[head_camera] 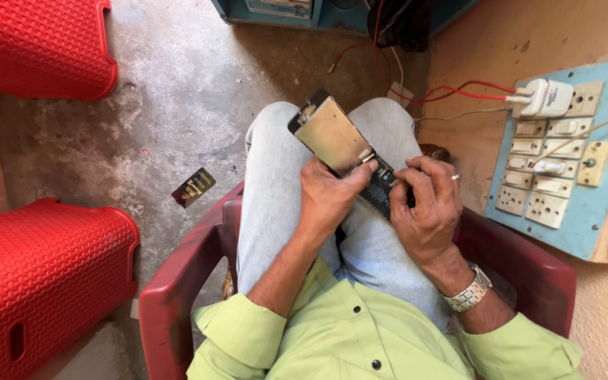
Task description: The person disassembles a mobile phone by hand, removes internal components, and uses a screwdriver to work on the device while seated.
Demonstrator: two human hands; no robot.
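Note:
An opened phone lies over my knees: its screen panel (334, 132), metal back side up, is lifted and tilted away from the dark body (381, 188) with the battery. My left hand (325, 197) grips the panel's lower edge with thumb and fingers. My right hand (427, 207), with a ring and a metal wristwatch, is closed on the body's right edge; a thin dark tool seems to sit in its fingers, mostly hidden. I sit in a dark red plastic chair (177, 281) in light jeans and a green shirt.
Two red woven plastic stools (43, 274) (36, 46) stand at the left on the concrete floor. A small dark card (193, 187) lies on the floor. On the right wall a blue switchboard (564, 162) carries sockets, a white charger (549, 97) and red wires (452, 91).

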